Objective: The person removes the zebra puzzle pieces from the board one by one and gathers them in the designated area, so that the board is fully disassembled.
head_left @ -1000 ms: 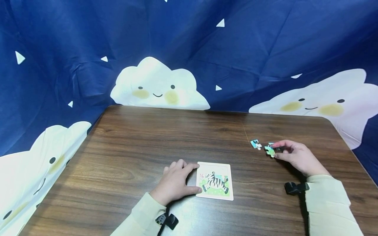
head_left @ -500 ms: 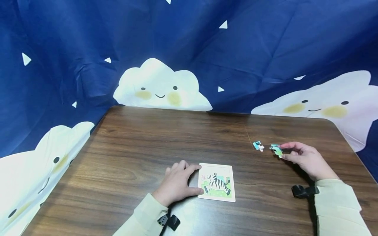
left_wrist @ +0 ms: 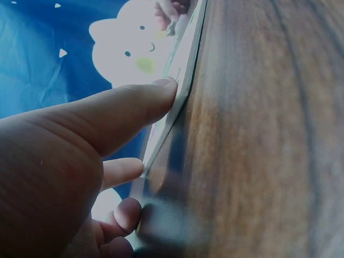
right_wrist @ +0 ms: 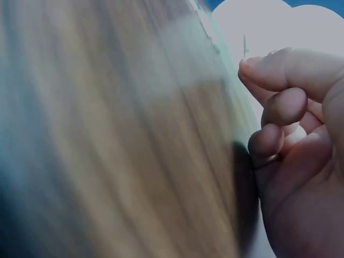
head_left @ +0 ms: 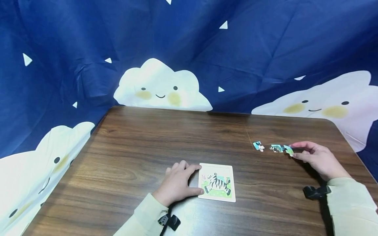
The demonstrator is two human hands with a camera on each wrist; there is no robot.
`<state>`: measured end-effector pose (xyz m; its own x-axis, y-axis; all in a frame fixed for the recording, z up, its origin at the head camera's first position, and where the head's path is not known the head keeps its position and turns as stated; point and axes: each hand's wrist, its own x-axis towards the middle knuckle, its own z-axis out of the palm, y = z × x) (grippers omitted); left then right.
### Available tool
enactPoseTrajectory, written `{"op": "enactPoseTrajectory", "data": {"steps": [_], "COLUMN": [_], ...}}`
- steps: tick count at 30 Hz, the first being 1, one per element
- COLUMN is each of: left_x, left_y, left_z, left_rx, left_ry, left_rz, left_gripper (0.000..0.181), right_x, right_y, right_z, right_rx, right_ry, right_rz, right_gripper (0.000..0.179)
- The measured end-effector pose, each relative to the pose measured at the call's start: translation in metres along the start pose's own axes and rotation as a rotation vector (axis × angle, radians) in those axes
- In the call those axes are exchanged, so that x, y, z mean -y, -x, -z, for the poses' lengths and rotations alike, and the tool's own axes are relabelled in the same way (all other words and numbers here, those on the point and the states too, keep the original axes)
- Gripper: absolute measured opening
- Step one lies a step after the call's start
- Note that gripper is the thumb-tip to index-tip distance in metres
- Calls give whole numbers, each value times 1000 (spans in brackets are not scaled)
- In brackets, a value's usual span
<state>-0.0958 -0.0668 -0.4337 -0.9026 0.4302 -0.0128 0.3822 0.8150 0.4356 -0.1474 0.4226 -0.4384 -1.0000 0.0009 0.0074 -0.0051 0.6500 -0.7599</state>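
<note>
In the head view my left hand (head_left: 177,185) lies at the left side of a square zebra puzzle board (head_left: 217,182). Its thumb and index finger, spread apart, touch the board near its two left corners. The left wrist view shows the thumb (left_wrist: 161,88) against the board's edge. My right hand (head_left: 322,159) pinches a green and blue jigsaw piece (head_left: 288,150) between thumb and index finger. Just left of it another jigsaw piece (head_left: 277,148) lies on the table. In the right wrist view, the pinched piece (right_wrist: 244,45) shows only as a thin edge.
Farther left lies a jigsaw piece (head_left: 258,146) with blue, black and white on it. Everything rests on a brown wooden table (head_left: 165,141). A blue curtain (head_left: 177,39) with white clouds hangs behind the table's far edge.
My right hand has moved to the right with the pinched piece, uncovering the piece that lay behind it. My left hand and the board have stayed together in place; the view has shifted slightly.
</note>
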Motion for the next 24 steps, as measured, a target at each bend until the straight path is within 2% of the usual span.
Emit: {"op": "enactPoseTrajectory", "data": {"steps": [9, 15, 24], "left_x": [-1, 0, 1], "left_y": [0, 0, 0], "left_z": [0, 0, 0], "left_rx": [4, 6, 4], "left_ry": [9, 7, 11], "left_rz": [6, 8, 6], "left_gripper": [76, 76, 76], "right_x": [-9, -12, -10], "right_y": [-5, -7, -7], "right_z": [13, 14, 8], "right_rx": [-20, -54, -79], "right_ry": [167, 208, 210], "right_rz": [2, -2, 8], "right_gripper": [34, 33, 34]}}
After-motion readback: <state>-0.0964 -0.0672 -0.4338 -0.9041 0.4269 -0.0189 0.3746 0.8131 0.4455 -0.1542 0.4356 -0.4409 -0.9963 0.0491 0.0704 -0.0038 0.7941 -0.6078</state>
